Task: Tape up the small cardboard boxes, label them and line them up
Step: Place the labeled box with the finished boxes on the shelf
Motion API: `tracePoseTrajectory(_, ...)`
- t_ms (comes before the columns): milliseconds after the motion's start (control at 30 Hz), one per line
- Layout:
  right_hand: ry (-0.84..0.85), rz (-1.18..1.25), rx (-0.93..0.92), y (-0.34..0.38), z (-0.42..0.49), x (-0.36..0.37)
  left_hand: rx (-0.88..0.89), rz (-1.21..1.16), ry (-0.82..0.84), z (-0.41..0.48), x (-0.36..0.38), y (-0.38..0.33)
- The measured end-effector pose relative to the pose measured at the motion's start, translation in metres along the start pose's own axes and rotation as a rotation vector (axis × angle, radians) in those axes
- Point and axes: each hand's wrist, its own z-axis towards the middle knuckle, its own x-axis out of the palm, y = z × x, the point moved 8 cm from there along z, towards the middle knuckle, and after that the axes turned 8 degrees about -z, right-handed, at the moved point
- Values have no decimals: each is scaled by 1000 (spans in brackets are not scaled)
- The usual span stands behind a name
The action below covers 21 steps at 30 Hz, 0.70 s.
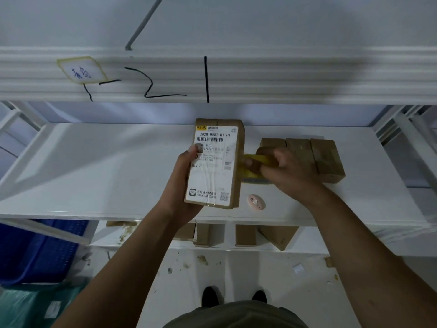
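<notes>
My left hand (pixel 183 176) holds a small cardboard box (pixel 237 166) above the white shelf, its white shipping label (pixel 212 162) facing me. My right hand (pixel 286 169) grips a roll of clear yellowish tape (pixel 251 172) right beside the box's right edge, with a strip running from the roll onto the box. Behind my right hand, a row of three plain cardboard boxes (pixel 325 157) stands side by side on the shelf, the leftmost partly hidden by my hand.
A small pink oval cutter (pixel 256 201) lies on the white shelf (pixel 94 166) near its front edge. Several more boxes (pixel 279 236) sit on the lower shelf. A blue crate (pixel 40 252) stands at the lower left. An upper shelf beam (pixel 283 76) hangs overhead.
</notes>
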Motion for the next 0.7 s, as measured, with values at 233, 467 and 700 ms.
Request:
tracePoseTrajectory(233,-188,-58,-45,-6,5,6,161,742,-353,5,-20,-20)
tracePoseTrajectory(467,-185,-186,-16,4,5,1,72,711,-317,7,-4,-17)
tracePoseTrajectory(700,-16,206,-77,-8,2,-8,202,606,-362,8,-19,-32)
